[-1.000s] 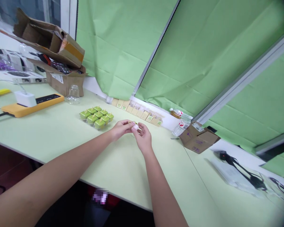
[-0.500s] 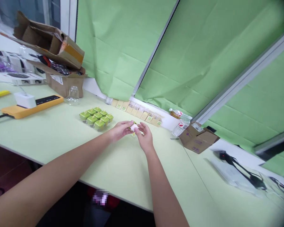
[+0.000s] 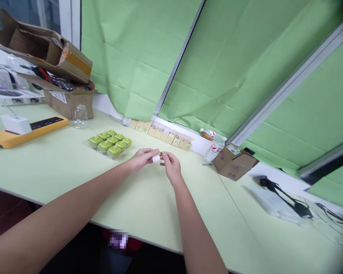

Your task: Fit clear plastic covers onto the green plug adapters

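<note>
Pale tabletop (image 3: 148,205); white piece (image 3: 156,158) between left grip (image 3: 141,159), right grip (image 3: 173,167).

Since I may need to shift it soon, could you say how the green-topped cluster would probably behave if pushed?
The green-topped cluster would probably slide rather than tip, as it sits low and broad. See-through below, it looks like plastic, so it may be fairly light.
</note>
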`<state>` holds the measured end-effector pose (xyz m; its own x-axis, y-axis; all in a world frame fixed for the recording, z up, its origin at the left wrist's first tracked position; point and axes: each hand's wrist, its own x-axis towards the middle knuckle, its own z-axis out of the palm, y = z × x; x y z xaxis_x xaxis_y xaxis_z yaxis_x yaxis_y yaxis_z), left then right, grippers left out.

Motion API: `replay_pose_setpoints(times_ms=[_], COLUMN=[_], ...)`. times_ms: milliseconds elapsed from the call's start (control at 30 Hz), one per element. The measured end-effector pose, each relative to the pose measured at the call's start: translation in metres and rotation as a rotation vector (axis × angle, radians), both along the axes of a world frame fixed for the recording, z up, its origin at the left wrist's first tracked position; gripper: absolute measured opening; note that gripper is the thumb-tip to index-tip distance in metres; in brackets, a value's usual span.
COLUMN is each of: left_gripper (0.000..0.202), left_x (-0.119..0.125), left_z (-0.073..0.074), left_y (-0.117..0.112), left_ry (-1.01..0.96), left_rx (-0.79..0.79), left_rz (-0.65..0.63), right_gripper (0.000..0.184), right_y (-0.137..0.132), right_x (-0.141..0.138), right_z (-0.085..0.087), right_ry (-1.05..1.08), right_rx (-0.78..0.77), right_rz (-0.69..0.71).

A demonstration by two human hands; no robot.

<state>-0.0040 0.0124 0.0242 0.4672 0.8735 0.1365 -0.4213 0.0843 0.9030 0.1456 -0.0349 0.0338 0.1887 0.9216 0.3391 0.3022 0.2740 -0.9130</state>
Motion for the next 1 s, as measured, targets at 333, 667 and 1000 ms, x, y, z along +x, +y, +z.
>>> replay_pose_setpoints(times_ms=[333, 667, 1000], left_gripper=[0.058, 0.051, 0.07], left_x=[-0.001, 0.003, 0.014], left_z=[-0.006, -0.012, -0.042], left_y=[-0.001, 0.004, 0.021], left_ry=[0.222, 0.31, 0.753], left_rx=[0.07, 0.308, 0.687], left_rz=[-0.077, 0.018, 0.182], right_gripper=[0.031, 0.033, 0.038], right_y=[-0.01, 0.001, 0.016], right_x=[0.003, 0.015, 0.033], right_z=[0.013, 0.01, -0.014], right_ry=[0.31, 0.267, -0.193], right_rx=[-0.32, -0.076, 0.112], right_rz=[0.199, -0.132, -0.503])
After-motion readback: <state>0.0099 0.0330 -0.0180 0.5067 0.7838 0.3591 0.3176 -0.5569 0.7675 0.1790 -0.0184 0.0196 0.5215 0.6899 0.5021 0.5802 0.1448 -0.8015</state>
